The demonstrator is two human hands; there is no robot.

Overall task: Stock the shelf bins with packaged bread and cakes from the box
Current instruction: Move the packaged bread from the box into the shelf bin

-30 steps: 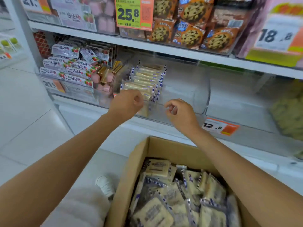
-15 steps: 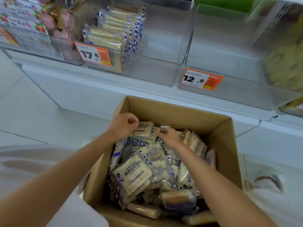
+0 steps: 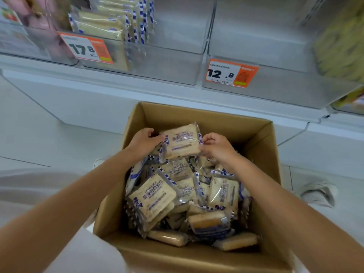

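The fingers of the left hand [image 3: 142,141] pinched the left edge of a bread packet [image 3: 181,142], and those of the right hand [image 3: 215,145] gripped its right edge, so the packet was held face up between both, just above centre frame. Below it, the open cardboard box [image 3: 264,154] filled the lower middle of the frame, heaped with more bread packets [image 3: 153,196]. Along the top ran clear shelf bins: the bin [image 3: 157,62] at upper left, tagged 17.8 [image 3: 86,48], held upright packets on its left side; the bin [image 3: 275,83] at upper right carried a 12.8 tag [image 3: 230,73].
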